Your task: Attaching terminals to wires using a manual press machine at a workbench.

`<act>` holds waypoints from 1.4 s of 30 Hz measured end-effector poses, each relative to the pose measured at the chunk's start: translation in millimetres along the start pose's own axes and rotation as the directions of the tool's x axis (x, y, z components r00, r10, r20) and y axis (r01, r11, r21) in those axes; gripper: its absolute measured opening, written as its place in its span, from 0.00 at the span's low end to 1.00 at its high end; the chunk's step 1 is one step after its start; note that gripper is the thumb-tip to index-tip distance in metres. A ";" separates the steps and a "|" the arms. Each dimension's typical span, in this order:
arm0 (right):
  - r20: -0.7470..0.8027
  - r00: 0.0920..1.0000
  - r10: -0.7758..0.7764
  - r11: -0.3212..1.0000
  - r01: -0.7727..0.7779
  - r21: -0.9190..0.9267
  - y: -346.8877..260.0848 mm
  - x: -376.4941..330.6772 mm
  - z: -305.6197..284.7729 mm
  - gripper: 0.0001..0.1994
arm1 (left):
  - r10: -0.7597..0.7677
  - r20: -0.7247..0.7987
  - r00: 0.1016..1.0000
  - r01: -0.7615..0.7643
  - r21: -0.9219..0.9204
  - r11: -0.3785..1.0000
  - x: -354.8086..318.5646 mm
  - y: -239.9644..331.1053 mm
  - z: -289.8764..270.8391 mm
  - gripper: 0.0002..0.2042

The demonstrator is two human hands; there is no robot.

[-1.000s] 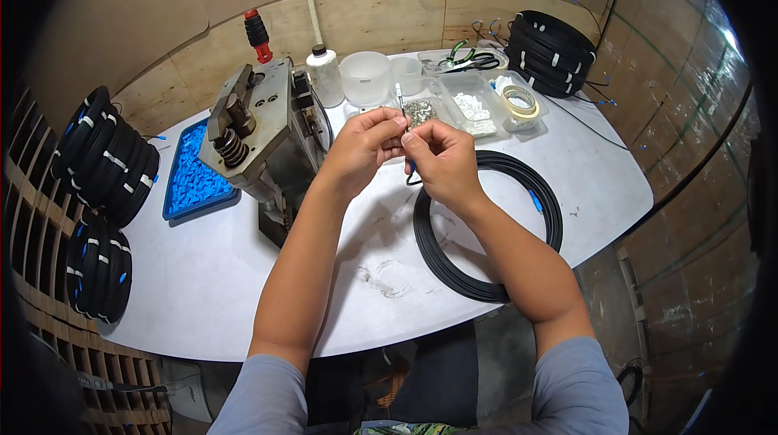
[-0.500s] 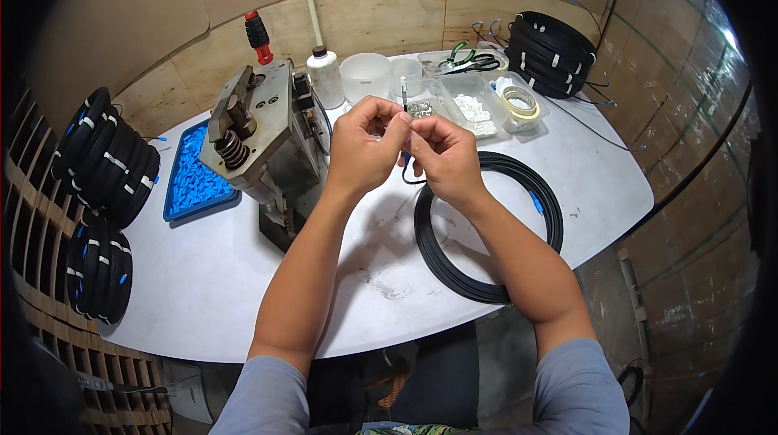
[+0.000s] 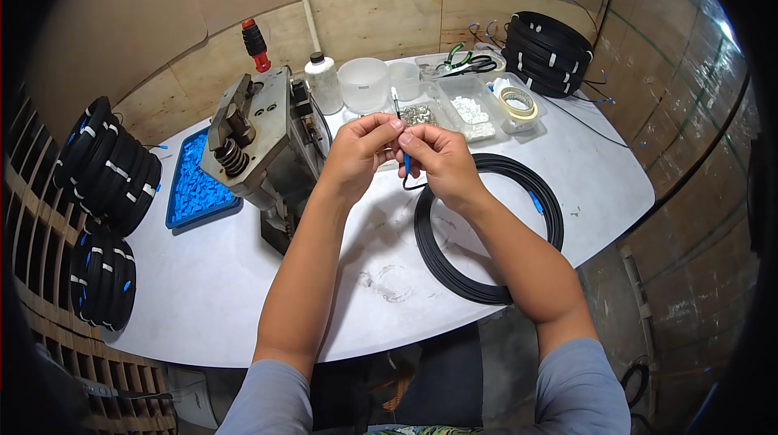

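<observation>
Both hands meet above the middle of the table, pinching the end of a thin black cable. My left hand (image 3: 361,149) has thumb and forefinger closed at the cable's tip. A slim connector (image 3: 395,98) with a white end points up above the fingertips. My right hand (image 3: 440,158) is closed just beside it. A blue sleeve (image 3: 407,161) on the cable shows below the right fingers. From there the cable curves down toward a black cable coil (image 3: 553,228) lying flat under my right forearm. The fingers hide part of the connector.
Left of my hands stands a metal press (image 3: 271,143), beside a blue tray (image 3: 203,210) of small blue pieces. Bundled coils (image 3: 109,159) sit at the left edge, others (image 3: 549,54) at the back right. Behind are a bottle (image 3: 323,85), tubs, tape rolls (image 3: 519,102) and scissors (image 3: 474,67).
The fingers have shifted slightly along the cable end, and more of the blue sleeve shows below them. The connector now leans a little left. The view has moved slightly.
</observation>
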State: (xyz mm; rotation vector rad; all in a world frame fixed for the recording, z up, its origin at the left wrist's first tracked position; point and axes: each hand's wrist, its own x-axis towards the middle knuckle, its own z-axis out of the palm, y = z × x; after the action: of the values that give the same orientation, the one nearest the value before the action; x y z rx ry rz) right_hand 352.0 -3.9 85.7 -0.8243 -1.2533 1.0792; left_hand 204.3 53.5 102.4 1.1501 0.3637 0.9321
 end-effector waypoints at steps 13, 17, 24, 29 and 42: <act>-0.007 1.000 0.016 0.998 -0.016 0.055 2.9 0.1 -0.9 0.07 | 0.011 -0.003 1.000 -0.011 0.019 1.000 -0.4 -1.0 -0.5 0.07; -0.004 0.999 0.031 0.997 -0.031 0.071 0.7 -0.1 0.5 0.07 | 0.006 0.003 1.000 -0.006 0.007 1.000 0.4 -0.8 -2.0 0.07; -0.025 0.998 0.056 0.996 -0.054 0.076 1.7 0.1 -0.5 0.07 | -0.014 0.007 1.000 0.015 -0.043 0.999 1.9 -2.0 -1.0 0.07; -0.027 0.995 0.100 0.989 -0.097 0.114 -0.2 -0.2 0.6 0.08 | -0.043 0.017 0.999 0.044 -0.106 0.993 4.6 -6.2 -7.4 0.06; -0.004 0.986 0.166 0.964 -0.161 0.211 -1.1 -0.6 0.4 0.09 | -0.064 -0.025 0.998 0.062 -0.099 0.993 3.2 -6.3 -5.6 0.07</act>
State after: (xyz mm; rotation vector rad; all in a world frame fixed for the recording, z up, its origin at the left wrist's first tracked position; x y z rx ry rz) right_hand 351.8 -4.8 86.6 -0.7851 -1.0453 1.3082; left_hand 205.2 58.8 95.2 1.0308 0.3704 0.9018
